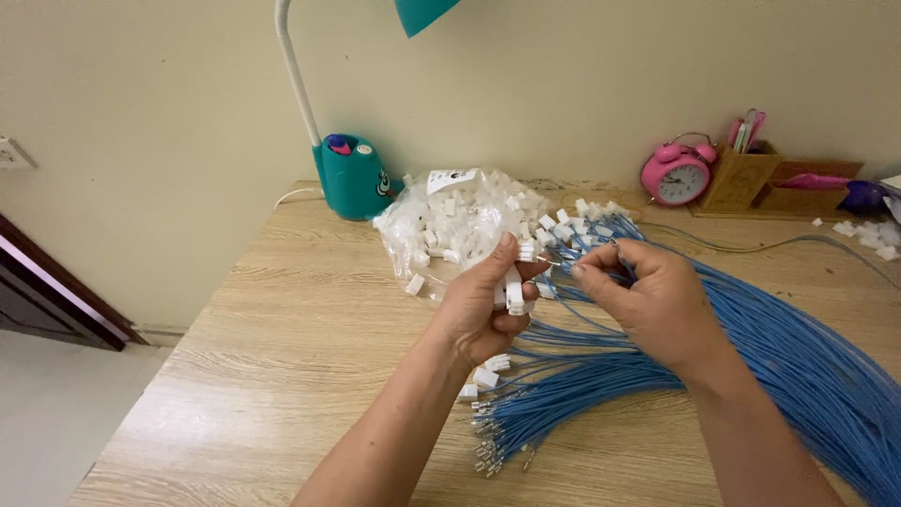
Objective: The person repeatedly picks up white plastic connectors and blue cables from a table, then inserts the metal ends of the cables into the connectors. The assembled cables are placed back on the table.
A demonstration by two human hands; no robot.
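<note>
Plugs (514, 293) sit tight in the left grip (488, 305). Just beside it, the right grip (648, 300) pinches a blue wire (561, 266), above the counter (282, 338).

The worktop (253, 376) lies bare along its left edge and near-left corner, open for passing. Blue wires (798, 366) sprawl over the right half. A bag of white connectors (450, 230), a teal lamp (352, 174) and a pink clock (677, 176) line the far edge.
</note>
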